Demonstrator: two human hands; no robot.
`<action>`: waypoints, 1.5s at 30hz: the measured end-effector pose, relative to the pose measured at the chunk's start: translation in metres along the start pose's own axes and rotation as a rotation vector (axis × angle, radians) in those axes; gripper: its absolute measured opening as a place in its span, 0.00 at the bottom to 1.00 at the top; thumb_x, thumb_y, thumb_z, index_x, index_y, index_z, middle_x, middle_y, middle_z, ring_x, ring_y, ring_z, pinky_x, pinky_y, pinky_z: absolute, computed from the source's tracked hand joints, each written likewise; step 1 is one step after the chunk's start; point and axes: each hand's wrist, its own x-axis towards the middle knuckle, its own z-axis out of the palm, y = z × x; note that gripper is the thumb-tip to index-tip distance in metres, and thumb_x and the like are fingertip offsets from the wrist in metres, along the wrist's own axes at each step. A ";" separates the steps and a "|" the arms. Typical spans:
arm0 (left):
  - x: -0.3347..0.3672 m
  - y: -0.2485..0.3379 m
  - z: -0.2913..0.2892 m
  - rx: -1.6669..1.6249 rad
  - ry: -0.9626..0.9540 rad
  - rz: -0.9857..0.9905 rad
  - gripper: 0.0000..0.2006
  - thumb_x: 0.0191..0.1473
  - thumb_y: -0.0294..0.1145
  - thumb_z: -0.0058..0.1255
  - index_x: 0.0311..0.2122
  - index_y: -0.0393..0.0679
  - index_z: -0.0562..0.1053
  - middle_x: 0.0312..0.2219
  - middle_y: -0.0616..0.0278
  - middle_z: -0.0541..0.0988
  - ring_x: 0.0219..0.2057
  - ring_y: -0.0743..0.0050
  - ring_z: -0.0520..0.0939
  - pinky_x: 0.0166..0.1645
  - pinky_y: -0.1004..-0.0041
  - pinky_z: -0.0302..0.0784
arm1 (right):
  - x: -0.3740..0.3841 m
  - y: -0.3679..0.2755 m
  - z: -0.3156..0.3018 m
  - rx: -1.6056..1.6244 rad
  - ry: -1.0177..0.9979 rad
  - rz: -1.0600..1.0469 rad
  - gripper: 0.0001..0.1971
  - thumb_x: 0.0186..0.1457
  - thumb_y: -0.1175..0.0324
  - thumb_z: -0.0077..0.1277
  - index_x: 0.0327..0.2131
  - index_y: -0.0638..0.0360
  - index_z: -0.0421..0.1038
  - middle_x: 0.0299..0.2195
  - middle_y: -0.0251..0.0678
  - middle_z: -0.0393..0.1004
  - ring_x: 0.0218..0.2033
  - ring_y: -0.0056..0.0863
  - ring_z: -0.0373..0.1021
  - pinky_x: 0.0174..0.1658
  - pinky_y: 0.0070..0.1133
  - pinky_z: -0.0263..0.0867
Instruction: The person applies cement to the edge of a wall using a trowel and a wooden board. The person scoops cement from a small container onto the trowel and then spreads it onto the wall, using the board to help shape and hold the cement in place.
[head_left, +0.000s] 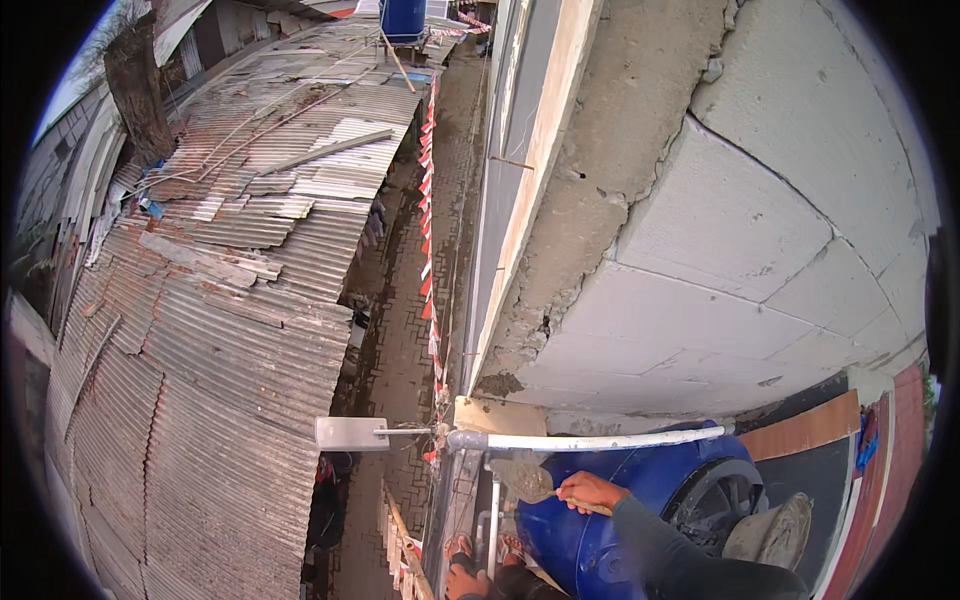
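My right hand [592, 492] is closed around the wooden handle of a trowel [523, 480]. Wet grey mortar covers the blade, which points left, just below a white horizontal pipe [600, 441]. Under that arm lies a big blue plastic drum [560, 520]. At the lower edge, my left hand [467, 582] is low beside a thin white upright pipe [494, 525]; its fingers are too small and partly hidden to read. Right of the drum sits a mortar-crusted bucket [770, 535].
A pale block wall [720, 220] with a rough mortar edge [600, 190] rises on the right. Far below on the left runs a paved alley [395, 340] beside rusty corrugated roofs [230, 400]. Red-and-white bunting [428, 200] hangs along it. A bamboo ladder [400, 540] stands at lower left.
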 end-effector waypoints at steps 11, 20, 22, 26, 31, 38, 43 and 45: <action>0.061 -0.058 -0.106 -0.135 0.286 -0.086 0.21 0.58 0.50 0.53 0.48 0.43 0.73 0.45 0.41 0.80 0.49 0.37 0.80 0.52 0.49 0.75 | -0.307 0.010 0.037 0.452 0.195 -0.085 0.13 0.64 0.64 0.51 0.41 0.66 0.76 0.27 0.32 0.76 0.25 0.19 0.71 0.28 0.17 0.67; 0.093 -0.073 -0.140 -0.077 0.187 0.028 0.24 0.45 0.40 0.68 0.46 0.45 0.70 0.45 0.48 0.81 0.50 0.48 0.82 0.56 0.60 0.76 | -0.477 0.064 0.090 0.487 1.203 -0.351 0.12 0.62 0.66 0.55 0.42 0.66 0.74 0.25 0.32 0.75 0.21 0.19 0.71 0.27 0.18 0.68; 0.097 -0.053 -0.128 -0.025 0.121 0.129 0.22 0.45 0.42 0.68 0.42 0.45 0.73 0.44 0.50 0.81 0.51 0.49 0.81 0.56 0.60 0.76 | -0.488 0.087 0.105 0.406 1.423 -0.326 0.11 0.62 0.67 0.55 0.41 0.68 0.73 0.26 0.33 0.73 0.24 0.18 0.69 0.28 0.19 0.67; 0.096 -0.016 -0.110 0.009 0.014 0.326 0.25 0.43 0.43 0.65 0.46 0.46 0.73 0.46 0.47 0.81 0.53 0.45 0.80 0.59 0.59 0.73 | -0.487 0.124 0.126 0.166 1.814 -0.239 0.12 0.61 0.68 0.57 0.41 0.69 0.72 0.31 0.33 0.73 0.30 0.22 0.65 0.36 0.22 0.66; 0.146 -0.020 -0.147 -0.195 0.112 0.608 0.20 0.46 0.36 0.65 0.42 0.40 0.73 0.33 0.54 0.80 0.35 0.55 0.83 0.42 0.59 0.79 | -0.462 0.100 0.106 0.166 1.957 -0.095 0.15 0.59 0.64 0.60 0.42 0.68 0.74 0.32 0.46 0.77 0.33 0.36 0.74 0.39 0.30 0.68; 0.056 -0.036 -0.125 -0.191 -0.266 0.188 0.07 0.56 0.30 0.55 0.39 0.44 0.71 0.26 0.57 0.77 0.23 0.66 0.80 0.21 0.62 0.72 | -0.455 0.177 0.128 -0.115 1.971 0.326 0.15 0.61 0.60 0.55 0.40 0.65 0.72 0.32 0.53 0.77 0.34 0.56 0.74 0.39 0.43 0.68; 0.054 -0.068 -0.169 0.083 -0.284 0.246 0.10 0.56 0.38 0.50 0.32 0.45 0.78 0.24 0.53 0.80 0.26 0.57 0.84 0.30 0.56 0.78 | -0.453 0.175 0.114 -0.011 1.659 0.442 0.18 0.63 0.55 0.48 0.41 0.63 0.73 0.30 0.58 0.77 0.34 0.61 0.74 0.38 0.50 0.68; 0.039 -0.068 -0.163 0.054 -0.279 0.233 0.09 0.56 0.38 0.50 0.33 0.45 0.78 0.24 0.54 0.80 0.25 0.58 0.83 0.29 0.57 0.78 | -0.474 0.187 0.103 -0.115 1.549 0.496 0.18 0.63 0.55 0.49 0.41 0.63 0.73 0.32 0.57 0.78 0.35 0.60 0.74 0.39 0.49 0.68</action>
